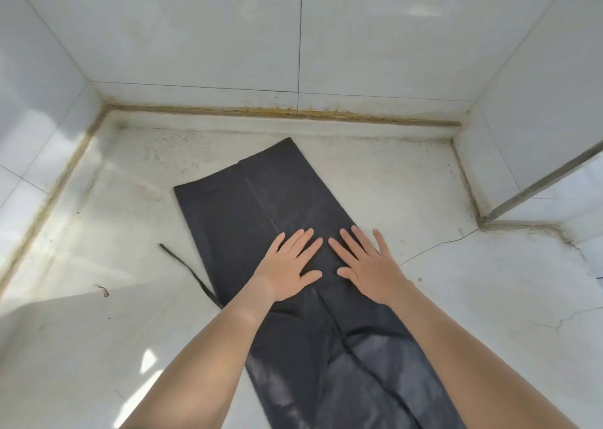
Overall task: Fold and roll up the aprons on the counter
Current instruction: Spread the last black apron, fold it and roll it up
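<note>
On the apron [248,207], mid-counter, we press both palms flat: left hand [288,265] and right hand [367,265] side by side, fingers straight and spread, gripping nothing. The dark apron lies folded into a long strip running from the near edge toward the back wall [195,37]. A strap [186,267] trails off its left side onto the pale counter [98,347]. A crack [437,244] marks the counter at right.

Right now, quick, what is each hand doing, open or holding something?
Left hand: open, fingers straight, pressing flat on the dark apron.
Right hand: open, fingers spread, pressing flat on the same apron, holding nothing.
</note>
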The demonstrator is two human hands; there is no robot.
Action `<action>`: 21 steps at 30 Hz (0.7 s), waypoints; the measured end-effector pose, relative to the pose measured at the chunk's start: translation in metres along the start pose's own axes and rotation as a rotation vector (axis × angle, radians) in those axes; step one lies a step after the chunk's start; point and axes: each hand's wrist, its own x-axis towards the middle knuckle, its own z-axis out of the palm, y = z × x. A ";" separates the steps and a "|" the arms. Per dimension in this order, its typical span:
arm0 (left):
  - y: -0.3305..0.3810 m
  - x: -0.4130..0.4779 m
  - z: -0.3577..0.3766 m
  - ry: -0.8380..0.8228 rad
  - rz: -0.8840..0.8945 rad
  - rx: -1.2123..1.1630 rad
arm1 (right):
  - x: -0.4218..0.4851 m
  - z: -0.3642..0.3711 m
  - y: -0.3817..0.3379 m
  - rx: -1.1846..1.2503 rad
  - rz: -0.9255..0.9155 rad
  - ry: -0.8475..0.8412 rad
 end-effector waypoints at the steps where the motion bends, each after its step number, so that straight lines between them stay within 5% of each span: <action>1: 0.002 0.001 0.001 0.003 -0.058 -0.014 | 0.004 -0.005 -0.002 0.005 0.039 0.023; 4: 0.011 0.002 0.000 -0.014 -0.239 -0.092 | 0.009 -0.015 -0.027 0.057 0.223 0.112; 9: 0.020 0.000 -0.003 0.005 -0.462 -0.070 | 0.000 -0.011 -0.066 0.316 0.468 0.035; 14: 0.010 -0.011 -0.011 0.075 -0.447 0.045 | 0.017 0.005 -0.044 0.210 0.234 0.073; 17: 0.001 -0.017 0.008 0.197 -0.256 0.012 | 0.032 0.004 -0.037 0.152 0.070 0.098; 21: -0.007 -0.022 0.021 0.156 -0.197 -0.058 | 0.041 0.001 -0.035 0.179 -0.116 0.084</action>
